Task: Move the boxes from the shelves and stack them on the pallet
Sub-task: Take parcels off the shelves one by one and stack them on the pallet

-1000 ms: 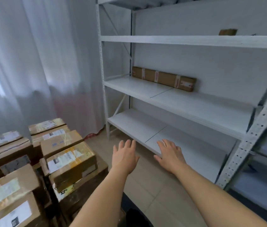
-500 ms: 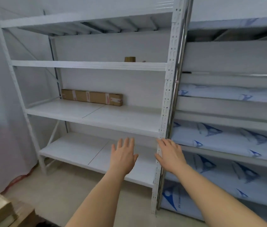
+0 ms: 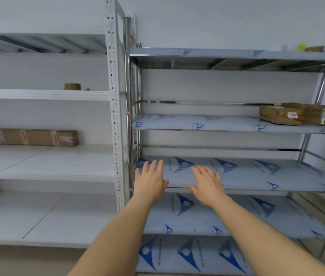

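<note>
My left hand (image 3: pixel 150 181) and my right hand (image 3: pixel 207 184) are stretched forward, palms down, fingers straight, holding nothing, in front of the steel rack's middle shelf (image 3: pixel 257 174). A long flat cardboard box (image 3: pixel 28 137) lies at the back of the white rack's middle shelf, far left of my hands. Flat cardboard boxes (image 3: pixel 293 116) are piled at the right end of the steel rack's upper shelf, above and right of my right hand. A small brown box (image 3: pixel 72 86) sits on the white rack's upper shelf. The pallet is out of view.
The white rack (image 3: pixel 115 116) stands on the left, the steel rack with blue-printed film on the right, their posts side by side. Small items, one yellow-green (image 3: pixel 301 46), lie on the steel rack's top shelf. Beige floor shows below.
The view has swung right, from the boxes stacked at lower left and the white rack to the steel rack. Both hands stay open and stretched forward, and hang before the steel rack's middle shelf.
</note>
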